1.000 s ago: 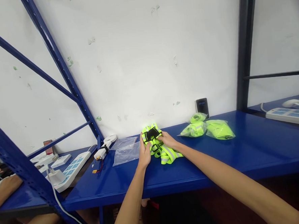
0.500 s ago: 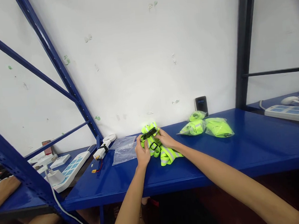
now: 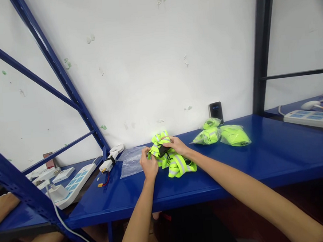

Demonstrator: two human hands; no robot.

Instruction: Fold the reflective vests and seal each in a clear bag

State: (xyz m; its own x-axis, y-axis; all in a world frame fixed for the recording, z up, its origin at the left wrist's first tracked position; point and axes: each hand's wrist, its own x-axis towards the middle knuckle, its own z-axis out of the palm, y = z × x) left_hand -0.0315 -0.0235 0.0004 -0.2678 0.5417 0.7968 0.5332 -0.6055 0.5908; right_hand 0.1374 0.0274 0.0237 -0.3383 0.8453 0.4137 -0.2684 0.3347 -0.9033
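A bundle of neon-yellow reflective straps [image 3: 175,162] with a black buckle lies on the blue metal shelf [image 3: 198,188], near the wall. My left hand [image 3: 148,165] grips the bundle's left end, fingers curled round the strap. My right hand [image 3: 176,145] is closed on the top of the bundle, by the black buckle. Both forearms reach in from the bottom of the view.
Empty clear plastic bags [image 3: 132,161] lie just left of the bundle. Three bagged yellow strap bundles [image 3: 224,134] and a small black device [image 3: 216,111] stand right by the wall. A white fan [image 3: 111,158], power strips [image 3: 73,183] and blue rack posts [image 3: 62,74] are left. Another person's hand [image 3: 2,209] shows far left.
Both hands have turned the strap bundle and drawn it slightly left and toward me. The black buckle has tipped from lying flat on top to edge-on under my right fingers.
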